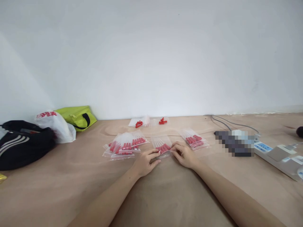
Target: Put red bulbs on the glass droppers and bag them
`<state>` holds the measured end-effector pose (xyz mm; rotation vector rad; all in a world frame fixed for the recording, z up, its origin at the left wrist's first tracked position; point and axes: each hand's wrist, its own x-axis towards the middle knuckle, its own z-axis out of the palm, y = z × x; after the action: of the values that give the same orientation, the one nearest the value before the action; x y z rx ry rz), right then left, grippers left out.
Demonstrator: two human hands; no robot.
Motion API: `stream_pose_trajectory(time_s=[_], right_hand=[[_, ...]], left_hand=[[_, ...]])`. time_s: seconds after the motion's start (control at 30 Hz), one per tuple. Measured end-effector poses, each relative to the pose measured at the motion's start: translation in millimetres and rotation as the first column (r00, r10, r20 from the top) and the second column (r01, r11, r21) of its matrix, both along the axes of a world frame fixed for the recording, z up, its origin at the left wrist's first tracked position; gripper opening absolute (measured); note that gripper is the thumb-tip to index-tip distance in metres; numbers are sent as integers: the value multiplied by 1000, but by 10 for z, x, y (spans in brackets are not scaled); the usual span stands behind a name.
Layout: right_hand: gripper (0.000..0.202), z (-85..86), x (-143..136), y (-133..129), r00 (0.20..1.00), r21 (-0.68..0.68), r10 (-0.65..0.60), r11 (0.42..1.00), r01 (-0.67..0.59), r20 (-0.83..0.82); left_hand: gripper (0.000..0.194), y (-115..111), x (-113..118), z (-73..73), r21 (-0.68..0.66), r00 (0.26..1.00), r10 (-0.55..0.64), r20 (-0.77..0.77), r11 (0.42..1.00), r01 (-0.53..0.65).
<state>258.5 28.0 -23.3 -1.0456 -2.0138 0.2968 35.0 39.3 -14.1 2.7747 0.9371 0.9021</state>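
Between my hands lies a clear zip bag (162,143) with several red-handled, pale-shafted tools inside; their exact kind is too small to tell. My left hand (146,162) pinches the left corner of the bag's near edge. At the right corner, my right hand (183,154) grips the same edge with curled fingers. The bag's mouth bows slightly toward me. A pile of similar filled bags (126,145) lies to the left of my left hand. A smaller stack of filled bags (194,139) sits just beyond my right hand.
Near the wall are loose red pieces (139,124) on clear bags and another red cluster (163,121). At left stand a black bag (26,145), a white plastic bag (56,127) and a lime-green bag (75,116). A power strip (281,160) with cables and a blurred-out item lie at right.
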Motion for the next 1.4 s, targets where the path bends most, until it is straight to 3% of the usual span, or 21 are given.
stream_pose_trajectory(time_s=[0.17,0.33,0.4,0.47,0.6,0.73,0.83,0.97,1.2,1.4], right_hand=[[16,-17,-108,-13,976,-184,-3,982,-38,-217],[14,-143,-99,28,922,-244,104,948,-206,-374],[19,-156,-84,34,937,-222,122,954,-201,-327],[17,-146,-70,35,975,-152,85,981,-118,-203],[16,-122,-44,36,999,110,-26,994,22,42],[19,-108,-9,33,936,385,-217,917,99,276],[20,-84,3,32,872,507,-307,858,80,381],[20,-44,-12,29,840,550,-330,834,46,431],[18,15,-18,-3,834,513,-316,857,47,452],[15,19,-288,-17,880,540,-251,842,-7,404]], left_hand=[[22,8,12,-9,143,999,23,30,989,-27],[21,63,5,-45,343,1000,12,-1,939,-11],[25,83,-7,-49,381,1000,0,-14,924,6],[28,97,-24,-44,393,1000,-7,-20,919,15],[30,119,-64,-22,423,999,-26,-40,905,40],[28,150,-104,-18,441,998,-44,-55,895,63],[27,164,-121,-15,443,997,-54,-58,893,74],[26,161,-123,9,439,997,-64,-50,895,80],[25,128,-103,29,423,998,-62,-7,904,59],[25,77,-27,10,380,998,-64,7,923,57]])
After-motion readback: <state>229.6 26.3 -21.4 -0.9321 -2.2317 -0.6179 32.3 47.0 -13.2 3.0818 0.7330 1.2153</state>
